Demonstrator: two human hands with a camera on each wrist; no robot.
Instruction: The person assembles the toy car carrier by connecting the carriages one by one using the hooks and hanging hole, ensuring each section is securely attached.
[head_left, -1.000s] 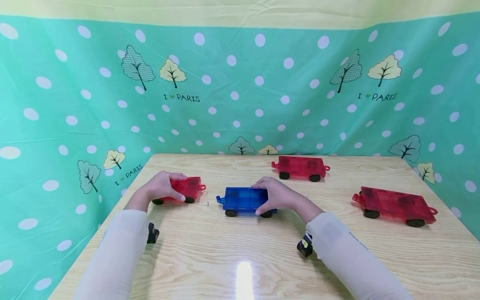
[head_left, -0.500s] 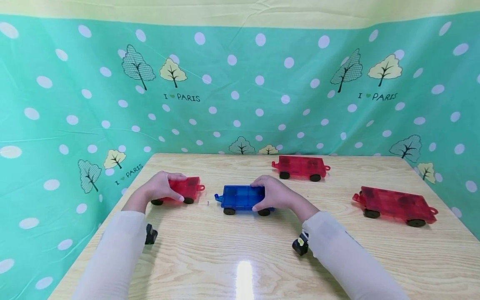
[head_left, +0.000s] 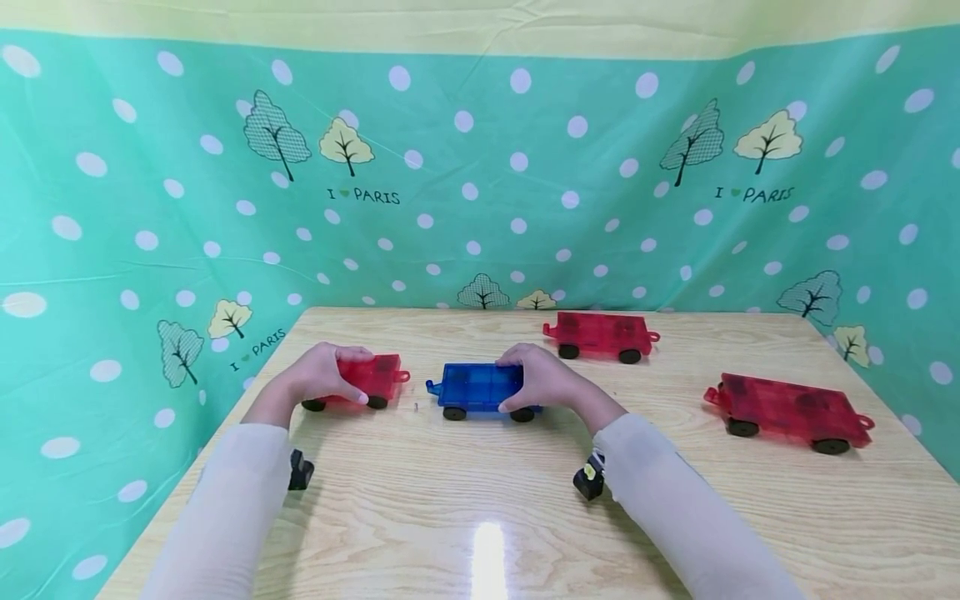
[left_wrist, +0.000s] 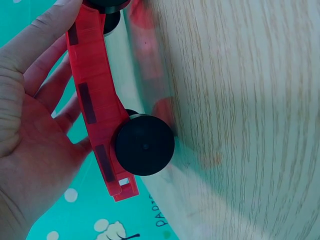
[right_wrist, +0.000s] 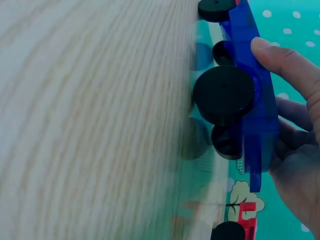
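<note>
Progress, from my remote desk: four cars out, none coupled that I can see, so partway at best. L hand (head_left: 322, 372) grips the see-thru red plastic flatbed car (head_left: 385, 375) at table left, thumb one side, fingers the other. R hand (head_left: 542, 379) holds the see-thru blue plastic flatbed car (head_left: 472, 387) mid-table, same pinch. Red ring (head_left: 399, 377) and blue hook (head_left: 433, 388) near, not touching. In no hand: rear red plastic flatbed car (head_left: 600, 332), far-right red plastic flatbed car (head_left: 787, 407), well apart. Materials: bodies glossy, boxy; black disc wheels (right_wrist: 223, 95), smooth; pale wood-grain table (head_left: 420, 517) w/ sheen (can't tell if blue's wheels touch it); teal polka-dot cloth (head_left: 517, 208) behind, soft, creased
</note>
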